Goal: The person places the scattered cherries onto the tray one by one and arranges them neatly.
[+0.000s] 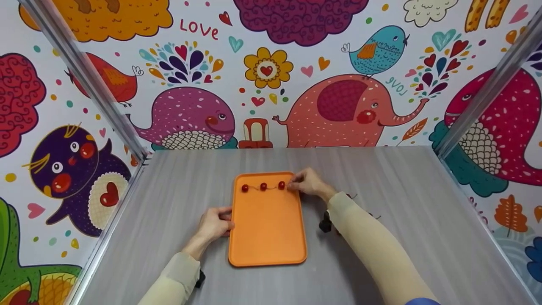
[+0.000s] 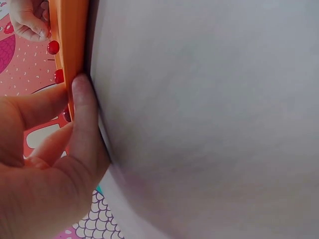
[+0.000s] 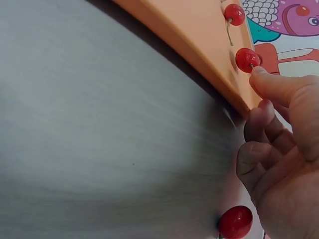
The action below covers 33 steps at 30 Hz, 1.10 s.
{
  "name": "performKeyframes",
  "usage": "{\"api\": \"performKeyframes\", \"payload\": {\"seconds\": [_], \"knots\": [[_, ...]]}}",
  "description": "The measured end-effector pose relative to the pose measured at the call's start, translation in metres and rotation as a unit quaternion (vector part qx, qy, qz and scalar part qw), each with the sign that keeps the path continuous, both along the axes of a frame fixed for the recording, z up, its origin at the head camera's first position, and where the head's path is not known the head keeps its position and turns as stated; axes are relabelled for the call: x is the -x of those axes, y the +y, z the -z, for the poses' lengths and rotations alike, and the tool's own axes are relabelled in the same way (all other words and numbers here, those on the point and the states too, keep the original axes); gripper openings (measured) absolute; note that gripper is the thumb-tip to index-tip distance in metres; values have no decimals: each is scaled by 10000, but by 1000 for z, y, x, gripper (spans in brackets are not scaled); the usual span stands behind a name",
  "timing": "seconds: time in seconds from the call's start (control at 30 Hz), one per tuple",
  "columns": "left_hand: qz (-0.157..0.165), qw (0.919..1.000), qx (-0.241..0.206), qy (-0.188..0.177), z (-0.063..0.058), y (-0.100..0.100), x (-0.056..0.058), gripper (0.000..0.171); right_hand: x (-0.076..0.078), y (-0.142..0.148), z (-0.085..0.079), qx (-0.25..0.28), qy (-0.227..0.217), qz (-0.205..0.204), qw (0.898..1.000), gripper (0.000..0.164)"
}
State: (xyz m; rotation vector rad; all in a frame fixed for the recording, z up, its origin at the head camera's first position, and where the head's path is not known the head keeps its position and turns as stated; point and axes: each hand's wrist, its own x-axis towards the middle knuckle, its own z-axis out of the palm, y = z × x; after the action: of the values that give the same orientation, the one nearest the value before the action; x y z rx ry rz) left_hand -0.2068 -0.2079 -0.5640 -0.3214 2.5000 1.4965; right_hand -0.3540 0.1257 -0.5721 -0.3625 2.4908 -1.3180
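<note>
Three red cherries with thin stems lie in a row across the far end of an orange tray (image 1: 267, 228): a left one (image 1: 245, 188), a middle one (image 1: 263, 186) and a right one (image 1: 282, 185). My right hand (image 1: 310, 183), at the tray's far right corner, pinches the stem of the right cherry (image 3: 247, 60) between thumb and forefinger. Its other fingers are curled loosely. My left hand (image 1: 214, 223) grips the tray's left rim, with fingertips against the orange wall (image 2: 76, 40) in the left wrist view.
Another cherry (image 3: 236, 222) lies on the grey table (image 1: 182, 182) below my right hand. More stems (image 1: 375, 216) poke out beside the right sleeve, which hides what they belong to. Walls printed with cartoon animals and metal posts (image 1: 478, 93) bound the table.
</note>
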Motion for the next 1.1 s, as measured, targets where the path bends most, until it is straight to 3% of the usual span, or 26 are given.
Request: {"api": "performKeyframes", "payload": {"seconds": [0.53,0.87,1.1], "knots": [[-31,9999,-97,-34,-1,0,-1,62,3,4,-1,-292,151,-150,9993,16],[-25,10000,-24,-27,1,-1,-1,61,0,6,-1,-331,-6,-134,9994,16],[-11,10000,-89,-21,0,-1,0,62,-2,9,-3,-226,280,-332,9988,15]]}}
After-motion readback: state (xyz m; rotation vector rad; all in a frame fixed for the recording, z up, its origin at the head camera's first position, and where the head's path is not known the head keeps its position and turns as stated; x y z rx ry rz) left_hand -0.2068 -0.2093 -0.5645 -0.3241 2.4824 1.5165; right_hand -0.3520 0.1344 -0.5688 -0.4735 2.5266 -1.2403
